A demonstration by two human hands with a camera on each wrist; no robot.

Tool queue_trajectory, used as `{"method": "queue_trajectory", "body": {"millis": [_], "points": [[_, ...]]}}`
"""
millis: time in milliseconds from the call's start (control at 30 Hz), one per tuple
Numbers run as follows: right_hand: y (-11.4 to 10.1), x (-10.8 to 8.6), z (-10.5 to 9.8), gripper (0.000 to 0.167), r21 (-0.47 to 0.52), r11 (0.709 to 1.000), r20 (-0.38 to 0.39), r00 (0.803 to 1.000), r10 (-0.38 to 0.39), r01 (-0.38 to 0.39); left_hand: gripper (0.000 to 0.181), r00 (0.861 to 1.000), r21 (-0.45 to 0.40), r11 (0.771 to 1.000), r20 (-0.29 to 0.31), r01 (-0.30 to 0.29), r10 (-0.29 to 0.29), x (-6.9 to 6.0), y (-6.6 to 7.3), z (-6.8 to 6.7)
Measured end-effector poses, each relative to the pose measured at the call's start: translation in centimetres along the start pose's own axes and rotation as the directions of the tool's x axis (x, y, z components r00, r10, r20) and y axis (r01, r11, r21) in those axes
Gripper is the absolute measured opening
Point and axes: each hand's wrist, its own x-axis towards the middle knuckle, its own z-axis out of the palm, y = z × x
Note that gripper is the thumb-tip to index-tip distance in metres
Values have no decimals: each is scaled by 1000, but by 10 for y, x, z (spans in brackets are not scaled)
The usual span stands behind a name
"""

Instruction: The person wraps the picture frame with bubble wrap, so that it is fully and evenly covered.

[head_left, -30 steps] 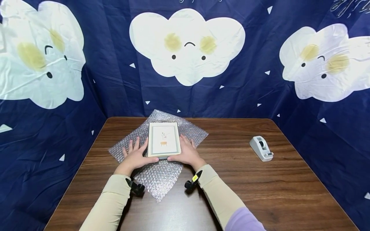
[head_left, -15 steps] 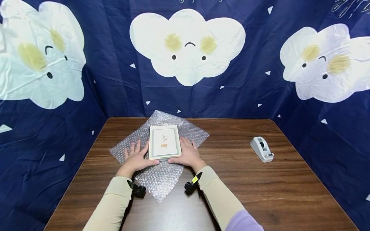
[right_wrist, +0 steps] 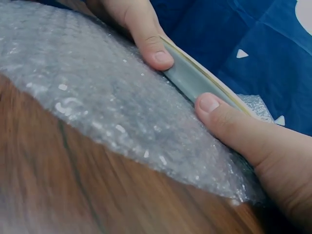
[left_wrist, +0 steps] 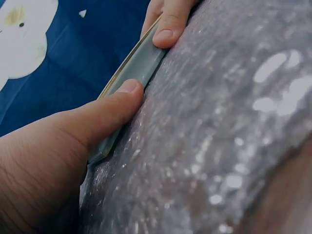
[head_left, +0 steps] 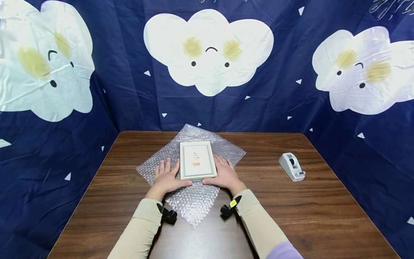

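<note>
A picture frame (head_left: pixel 197 160) with a cream border and a potted-plant print lies face up on a sheet of bubble wrap (head_left: pixel 194 207). My left hand (head_left: pixel 166 181) rests at its left side, fingers straight and spread over the wrap. The left thumb presses the frame's near edge, a grey-green side (left_wrist: pixel 146 57) in the left wrist view. On the other side, my right hand (head_left: pixel 225 175) lies with extended fingers along the frame, its thumb against the same near edge in the right wrist view. The frame's underside is hidden.
A white tape dispenser (head_left: pixel 292 167) stands on the right part of the brown wooden table (head_left: pixel 323 216). Behind the table hangs a dark blue curtain (head_left: pixel 129 108) with cloud prints. Dark wrist cameras (head_left: pixel 168 216) sit under both wrists.
The frame and bubble wrap have slid to the right together, with both hands alongside. Earlier the frame also shifted slightly nearer on the wrap. The tape dispenser stays put.
</note>
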Motion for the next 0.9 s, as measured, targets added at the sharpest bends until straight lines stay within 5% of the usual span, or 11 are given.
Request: {"method": "queue_trajectory", "body": {"millis": [267, 900], "points": [[21, -13, -9, 122, 30, 999, -5, 1000, -15, 15, 122, 1000, 3, 1000, 4, -21, 21, 3, 18, 10], [29, -21, -14, 121, 94, 994, -15, 999, -47, 48, 117, 999, -22, 998, 15, -50, 51, 1, 23, 10]]}}
